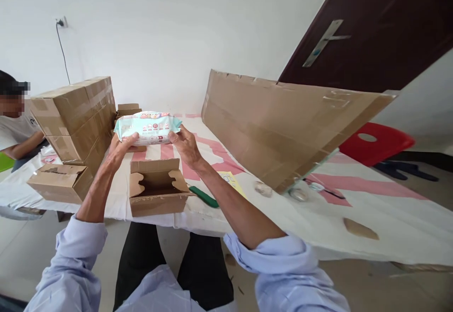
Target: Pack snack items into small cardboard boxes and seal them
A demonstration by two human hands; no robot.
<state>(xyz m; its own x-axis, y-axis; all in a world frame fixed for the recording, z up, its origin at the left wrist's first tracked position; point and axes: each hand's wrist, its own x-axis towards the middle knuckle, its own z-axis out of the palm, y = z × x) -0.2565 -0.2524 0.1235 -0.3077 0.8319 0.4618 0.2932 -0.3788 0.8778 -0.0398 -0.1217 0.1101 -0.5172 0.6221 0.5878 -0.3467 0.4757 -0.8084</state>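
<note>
A pale mint pack of wet wipes (150, 125) with printed icons is held up level above the table. My left hand (122, 147) grips its left end, thumb on the near face. At the other end my right hand (184, 146) is closed on the pack, thumb pressed to its front; the fingers behind are hidden. Below stands an open cardboard box (159, 205), its flaps folded out and its inside dark. A green-handled tool (204, 196) lies just right of the box, partly covered by my right forearm.
Taped cartons (76, 113) are stacked at the left, with a smaller carton (60, 182) before them. A large cardboard sheet (283, 123) leans across the table's right. Tape rolls (264, 189) and a yellow paper (231, 182) lie nearby. Another person (16, 128) sits far left.
</note>
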